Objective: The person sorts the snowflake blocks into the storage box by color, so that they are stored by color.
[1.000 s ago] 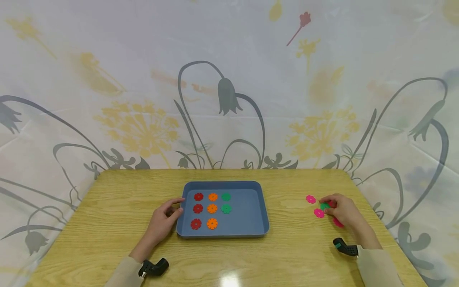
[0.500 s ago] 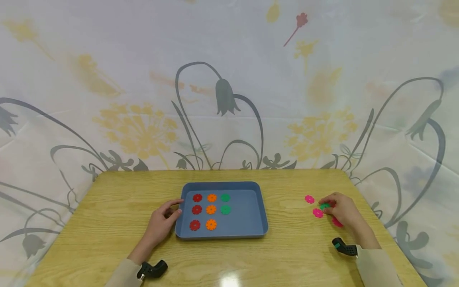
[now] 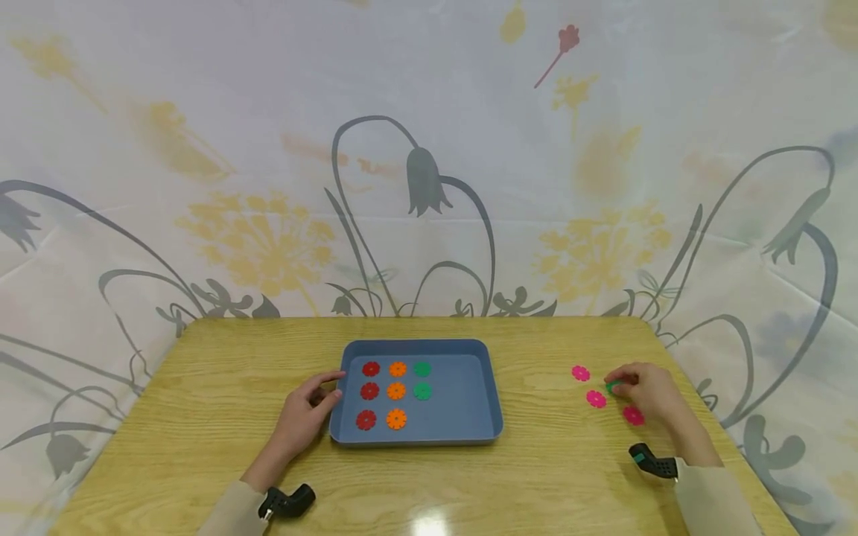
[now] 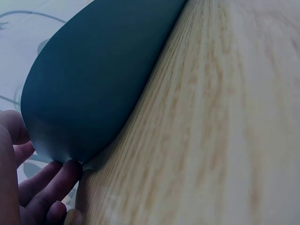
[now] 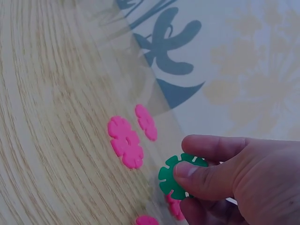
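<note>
A blue rectangular tray [image 3: 462, 430] holds flower-shaped plastic discs in columns: red discs [image 3: 369, 391], orange discs [image 3: 396, 391] and two green discs [image 3: 422, 391]. My left hand [image 3: 304, 417] lies at the tray's left side, its loosely bent fingers touching the rim and outer wall; in the left wrist view the fingertips [image 4: 71, 168] rest against the wall. At the right, my right hand [image 3: 650, 391] pinches a green disc [image 5: 173, 180] between thumb and index finger, partly covered by the thumb. Pink discs [image 5: 125, 143] lie around it, one partly hidden behind the green disc.
The wooden table [image 3: 536, 476] carries everything. A floral-printed cloth [image 3: 268, 149] hangs behind its far edge. Black devices sit on both wrists, the left one [image 3: 287, 500] near the front and the right one [image 3: 652, 461] beside the sleeve.
My right hand has shifted a little to the right with the green disc pinched, showing more of the pink disc beneath the wrist. My left hand stays at the tray.
</note>
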Demonstrator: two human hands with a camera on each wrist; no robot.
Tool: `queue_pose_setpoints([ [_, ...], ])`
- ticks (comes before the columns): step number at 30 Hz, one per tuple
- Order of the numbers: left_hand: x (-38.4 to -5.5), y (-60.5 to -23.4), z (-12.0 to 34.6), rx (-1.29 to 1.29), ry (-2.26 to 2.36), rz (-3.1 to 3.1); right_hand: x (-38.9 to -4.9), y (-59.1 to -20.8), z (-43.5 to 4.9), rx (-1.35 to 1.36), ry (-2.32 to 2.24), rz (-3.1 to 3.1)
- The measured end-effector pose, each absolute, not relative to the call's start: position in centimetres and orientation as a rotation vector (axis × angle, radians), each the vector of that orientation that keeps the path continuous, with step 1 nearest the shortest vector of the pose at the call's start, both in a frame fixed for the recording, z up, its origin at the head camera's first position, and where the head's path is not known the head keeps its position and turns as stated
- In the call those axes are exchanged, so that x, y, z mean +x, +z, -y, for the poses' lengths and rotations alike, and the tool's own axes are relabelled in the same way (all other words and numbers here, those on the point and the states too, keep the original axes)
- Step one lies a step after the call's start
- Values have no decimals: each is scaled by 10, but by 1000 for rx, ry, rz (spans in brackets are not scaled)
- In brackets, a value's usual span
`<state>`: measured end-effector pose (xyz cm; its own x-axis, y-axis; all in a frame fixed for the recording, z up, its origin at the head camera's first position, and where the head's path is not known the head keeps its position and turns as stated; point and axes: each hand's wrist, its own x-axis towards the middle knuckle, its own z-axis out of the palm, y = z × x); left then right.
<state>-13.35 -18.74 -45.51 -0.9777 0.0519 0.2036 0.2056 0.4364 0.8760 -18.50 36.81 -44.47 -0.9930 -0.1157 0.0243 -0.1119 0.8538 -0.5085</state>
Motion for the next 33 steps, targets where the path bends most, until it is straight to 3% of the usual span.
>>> queue_pose_setpoints([
  [15, -132, -458, 188, -234, -1600, 2520, -188, -437, -348, -323, -886, -3088],
  [33, -133, -454, 187, -227, -1582, 2527, -196, -428, -277, -533, -1247, -2945],
])
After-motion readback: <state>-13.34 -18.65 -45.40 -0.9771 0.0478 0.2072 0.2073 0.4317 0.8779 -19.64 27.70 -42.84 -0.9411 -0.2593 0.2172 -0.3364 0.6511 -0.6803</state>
